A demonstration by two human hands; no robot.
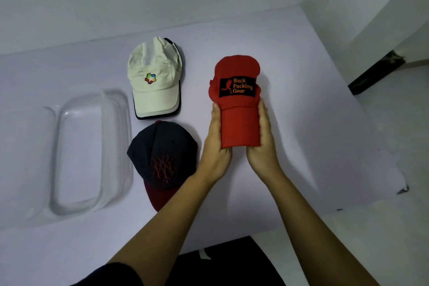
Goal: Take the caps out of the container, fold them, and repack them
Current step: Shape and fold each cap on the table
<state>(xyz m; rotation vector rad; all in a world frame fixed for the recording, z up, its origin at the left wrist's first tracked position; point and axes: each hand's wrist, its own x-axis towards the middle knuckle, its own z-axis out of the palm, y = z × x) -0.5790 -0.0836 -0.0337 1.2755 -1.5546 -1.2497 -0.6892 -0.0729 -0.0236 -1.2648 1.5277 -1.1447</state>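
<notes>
The counter (308, 127) meets the wall along its far edge, and its right edge slants away towards the floor. The widest bare stretch lies right of the hands and in the strip behind the caps. On the left a clear container (126, 146) sits with nothing in it, its right wall just beside two caps.

The red cap (236, 69) is right of centre, held between both hands with its crown pointing away from the person. The left grip (214, 146) clasps the left side of the brim and the right grip (263, 144) the right side. Each thumb lies along an edge, and the fingers are hidden underneath. The brim looks squeezed narrow, with straight sides. The crown is bunched and lumpy, with a black patch reading "Back Packing Gear" in orange.

The white cap (154, 90) lies flat beyond the dark cap (160, 146), which has a maroon brim partly covered by the left forearm. The two are close, brim to crown.
</notes>
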